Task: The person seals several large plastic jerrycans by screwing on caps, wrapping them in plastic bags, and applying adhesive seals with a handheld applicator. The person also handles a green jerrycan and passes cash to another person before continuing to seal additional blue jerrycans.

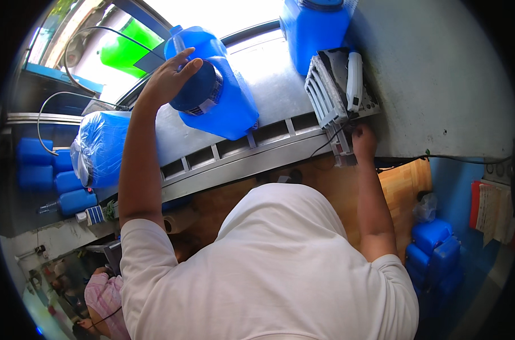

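A blue plastic water container [232,107] with a wide dark blue round lid [198,93] stands on a metal counter. My left hand [175,76] rests against the lid and the container's top, its fingers and thumb spread. On the right, my right hand [364,140] is closed, at the lower end of a grey slatted frame [321,93]. A dark cable [323,148] runs next to that hand; what its fingers hold is too small to make out. A long white device [354,82] lies beside the slats.
Another blue container [314,34] stands at the back right, against a pale wall. A plastic-wrapped blue container [102,148] is at the left. More blue containers [436,249] are stacked at the lower right. A person in a pink top [105,300] is at the lower left.
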The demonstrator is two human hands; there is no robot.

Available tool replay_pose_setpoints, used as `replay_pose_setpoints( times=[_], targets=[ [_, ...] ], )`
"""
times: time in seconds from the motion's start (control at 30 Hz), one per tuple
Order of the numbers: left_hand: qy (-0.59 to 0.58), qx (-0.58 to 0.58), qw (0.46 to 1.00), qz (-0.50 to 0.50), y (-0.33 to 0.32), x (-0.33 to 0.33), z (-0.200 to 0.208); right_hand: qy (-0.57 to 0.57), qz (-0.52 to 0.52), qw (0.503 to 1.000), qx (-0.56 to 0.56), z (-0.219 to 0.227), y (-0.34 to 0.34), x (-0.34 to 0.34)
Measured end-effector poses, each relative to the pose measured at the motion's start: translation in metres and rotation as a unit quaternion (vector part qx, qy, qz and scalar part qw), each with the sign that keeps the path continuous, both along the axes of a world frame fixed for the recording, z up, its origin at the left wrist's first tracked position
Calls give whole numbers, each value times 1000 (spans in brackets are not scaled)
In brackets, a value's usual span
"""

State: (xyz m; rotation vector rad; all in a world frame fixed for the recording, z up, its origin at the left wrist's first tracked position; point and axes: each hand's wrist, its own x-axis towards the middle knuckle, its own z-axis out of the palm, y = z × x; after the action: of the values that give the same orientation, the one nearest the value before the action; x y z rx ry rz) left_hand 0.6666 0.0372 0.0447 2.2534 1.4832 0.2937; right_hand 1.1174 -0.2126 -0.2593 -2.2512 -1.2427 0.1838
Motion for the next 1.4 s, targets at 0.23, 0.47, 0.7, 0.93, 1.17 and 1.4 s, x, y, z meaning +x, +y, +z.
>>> replay_pose_setpoints(
  times=[0.23,0.47,0.7,0.93,1.17,1.4],
  targets=[
    [-98,75,992,16,21,-30,-3,57,-19,997,42,1,-8,-6],
    [-111,136,981,-87,35,-29,0,66,-75,995,-12,0,-6,3],
    [-114,154,971,-145,30,-9,16,136,-83,987,-21,16,-3,-1],
    [-186,128,934,-276,-3,44,36,344,-55,936,45,128,-17,-38],
    [-157,219,828,-492,-44,116,36,409,45,900,146,231,22,-95],
    [-113,268,811,-507,-50,132,29,523,102,830,165,269,68,-139]
  ],
)
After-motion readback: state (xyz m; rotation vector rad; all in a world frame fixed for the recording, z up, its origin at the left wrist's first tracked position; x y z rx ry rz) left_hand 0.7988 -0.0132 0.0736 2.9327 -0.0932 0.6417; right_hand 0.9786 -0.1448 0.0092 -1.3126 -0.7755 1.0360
